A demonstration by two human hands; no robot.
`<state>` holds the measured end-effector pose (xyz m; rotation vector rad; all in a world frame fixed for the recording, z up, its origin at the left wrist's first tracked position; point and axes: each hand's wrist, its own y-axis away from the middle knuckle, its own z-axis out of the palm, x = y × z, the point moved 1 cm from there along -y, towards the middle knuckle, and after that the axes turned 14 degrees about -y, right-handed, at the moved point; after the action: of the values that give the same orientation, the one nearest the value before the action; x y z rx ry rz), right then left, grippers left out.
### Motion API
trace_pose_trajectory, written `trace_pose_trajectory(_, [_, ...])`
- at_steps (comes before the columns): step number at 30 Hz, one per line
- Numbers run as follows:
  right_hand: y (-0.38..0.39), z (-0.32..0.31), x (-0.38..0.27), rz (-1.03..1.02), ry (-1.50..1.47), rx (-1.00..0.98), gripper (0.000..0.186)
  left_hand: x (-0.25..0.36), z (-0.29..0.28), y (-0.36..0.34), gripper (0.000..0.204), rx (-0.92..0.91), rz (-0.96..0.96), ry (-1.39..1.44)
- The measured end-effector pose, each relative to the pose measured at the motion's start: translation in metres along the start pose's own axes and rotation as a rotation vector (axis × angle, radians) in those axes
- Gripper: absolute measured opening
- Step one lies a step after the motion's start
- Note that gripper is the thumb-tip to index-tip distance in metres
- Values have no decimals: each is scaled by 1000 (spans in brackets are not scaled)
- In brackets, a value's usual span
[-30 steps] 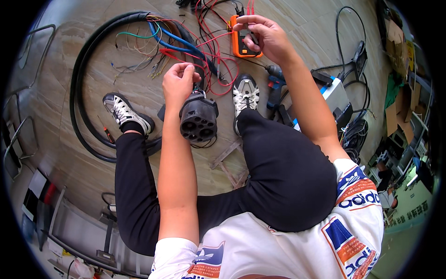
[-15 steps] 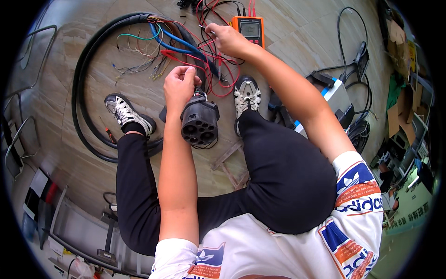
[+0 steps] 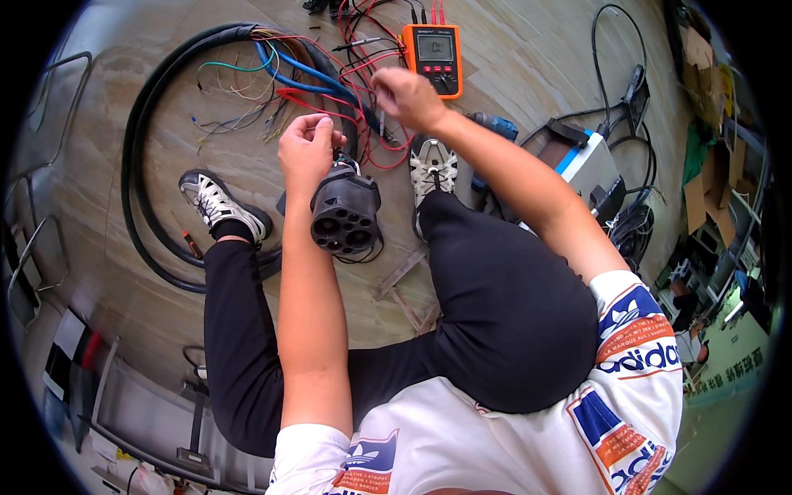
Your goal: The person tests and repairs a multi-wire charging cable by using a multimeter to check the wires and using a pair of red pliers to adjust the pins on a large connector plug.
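A black round charging-type connector (image 3: 346,216) with several holes in its face hangs tilted between my knees. My left hand (image 3: 307,155) is just above its back end, thumb and fingertips pinched together; what lies between them is too small to make out. Wires come out of the connector's back beside these fingers. My right hand (image 3: 408,99) hovers over red test leads, below the orange multimeter (image 3: 433,59). Its fingers are curled and slightly blurred, hiding whatever they hold. A black test probe (image 3: 356,43) lies left of the meter, apart from that hand.
A thick black cable (image 3: 132,157) loops round my left shoe, with blue, green and red wires (image 3: 247,82) fanning from its end. A screwdriver (image 3: 192,244) lies inside the loop. Right of my right shoe are a blue power drill (image 3: 495,126) and a white-and-blue case (image 3: 590,165).
My right hand has moved down, away from the black probe and the meter's left side. My left hand and the connector have shifted slightly left, the hand still pinched.
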<state>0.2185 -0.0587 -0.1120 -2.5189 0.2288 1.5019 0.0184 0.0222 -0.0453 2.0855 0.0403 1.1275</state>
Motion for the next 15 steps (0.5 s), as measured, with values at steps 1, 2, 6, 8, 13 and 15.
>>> trace_pose_trajectory(1, [14, 7, 0, 185, -132, -28, 15, 0, 0, 0, 22, 7, 5, 0])
trace_pose_trajectory(2, [24, 15, 1, 369, -269, -56, 19, 1, -1, 0, 22, 14, 4, -18])
trace_pose_trajectory(6, [39, 35, 3, 645, -134, -258, 51, 1, -2, 1, 22, 27, 2, -75])
trace_pose_trajectory(8, [35, 39, 2, 624, 23, -324, 45, 0, -2, 1, 22, 25, 1, -83])
trace_pose_trajectory(13, [21, 38, -20, 546, 174, -417, 27, 3, -3, 1, 21, 26, -15, -63])
trace_pose_trajectory(15, [20, 32, -36, 477, 206, -418, 20, 1, -4, -1, 23, 17, -7, -52])
